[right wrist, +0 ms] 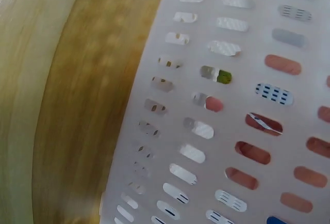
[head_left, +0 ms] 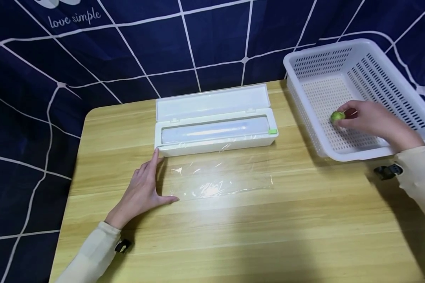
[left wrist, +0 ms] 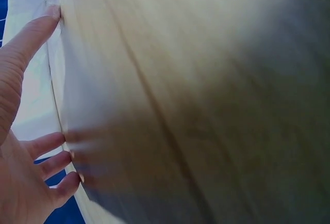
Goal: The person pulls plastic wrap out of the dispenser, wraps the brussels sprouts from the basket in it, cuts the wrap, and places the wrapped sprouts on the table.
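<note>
A small round green fruit, lime-like, (head_left: 337, 116) is pinched between the thumb and fingers of my right hand (head_left: 369, 118), inside the white slotted basket (head_left: 302, 106). Through the slots in the right wrist view, bits of the green fruit (right wrist: 224, 76) and the hand show. My left hand (head_left: 143, 192) lies spread at the left end of a white cling film box (head_left: 216, 148), a fingertip at its front corner and the thumb near the edge of the clear film (head_left: 219, 177). That film extends from the box onto the table. The left wrist view shows the left hand (left wrist: 20, 182) with fingers apart.
The box's lid (head_left: 212, 103) stands raised behind a film roll (head_left: 216, 131). A green slider (head_left: 272, 131) sits at the box's right end. Behind the wooden table (head_left: 205, 243) hangs a dark blue cloth (head_left: 219, 43) with white lines.
</note>
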The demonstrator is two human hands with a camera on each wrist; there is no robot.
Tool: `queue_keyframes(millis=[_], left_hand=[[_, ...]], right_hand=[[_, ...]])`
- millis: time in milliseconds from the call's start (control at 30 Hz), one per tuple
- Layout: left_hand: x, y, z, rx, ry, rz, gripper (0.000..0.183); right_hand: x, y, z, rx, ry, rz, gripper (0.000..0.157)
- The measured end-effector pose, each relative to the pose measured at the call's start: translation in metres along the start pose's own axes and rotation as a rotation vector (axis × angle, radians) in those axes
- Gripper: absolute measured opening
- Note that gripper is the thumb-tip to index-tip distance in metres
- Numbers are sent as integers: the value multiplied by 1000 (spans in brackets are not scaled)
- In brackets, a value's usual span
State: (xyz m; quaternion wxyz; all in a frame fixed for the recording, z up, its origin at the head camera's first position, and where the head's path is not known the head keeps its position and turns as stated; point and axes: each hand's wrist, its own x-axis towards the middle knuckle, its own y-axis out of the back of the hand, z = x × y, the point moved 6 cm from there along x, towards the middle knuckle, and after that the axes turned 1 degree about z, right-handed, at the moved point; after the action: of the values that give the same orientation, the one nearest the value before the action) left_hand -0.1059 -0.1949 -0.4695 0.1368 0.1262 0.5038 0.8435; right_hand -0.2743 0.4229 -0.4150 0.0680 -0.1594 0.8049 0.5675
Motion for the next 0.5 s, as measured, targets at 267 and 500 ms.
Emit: queue_keyframes(millis=[267, 500], left_hand=[[1, 0, -1, 6, -1, -1, 169], [0, -1, 0, 5, 8, -9, 169]], right_hand=[[-4, 9, -5, 8, 14, 83, 46], [-14, 16, -9, 78, -29, 151, 56]])
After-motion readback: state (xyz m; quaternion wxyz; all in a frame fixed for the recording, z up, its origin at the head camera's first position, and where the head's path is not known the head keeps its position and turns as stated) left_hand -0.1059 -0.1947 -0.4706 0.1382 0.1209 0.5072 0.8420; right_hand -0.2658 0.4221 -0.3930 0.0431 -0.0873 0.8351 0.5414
